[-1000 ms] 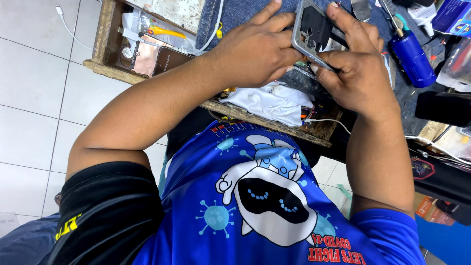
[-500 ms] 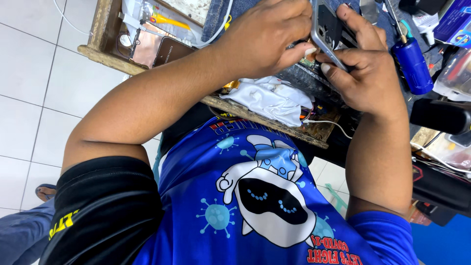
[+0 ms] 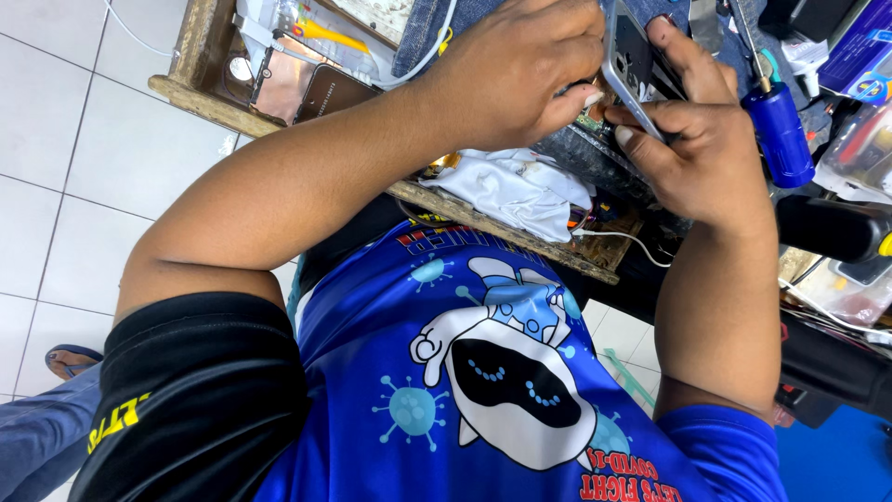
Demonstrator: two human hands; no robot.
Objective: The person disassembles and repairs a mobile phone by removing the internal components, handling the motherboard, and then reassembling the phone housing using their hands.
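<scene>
Both my hands meet over a workbench at the top of the view. My right hand (image 3: 706,149) grips a silver-framed phone (image 3: 624,46) with its back open, thumb across the lower edge. My left hand (image 3: 520,74) is curled against the phone's left side, with its fingertips pinched at the lower corner, where a small green part (image 3: 591,119) shows. The phone is tilted on its edge above a denim cloth (image 3: 571,153). My blue printed shirt fills the lower half of the view.
A blue-handled screwdriver (image 3: 779,130) lies right of my hands. A crumpled white cloth (image 3: 520,186) sits at the wooden bench edge (image 3: 200,93). Phone parts (image 3: 316,88) lie in the bench's left corner. A dark tool (image 3: 827,228) is at right. Someone's sandalled foot (image 3: 65,358) is on the tiled floor.
Both hands and the phone have shifted up and to the right in the view. The phone has turned more onto its edge, and my left fingers have closed in on its lower corner.
</scene>
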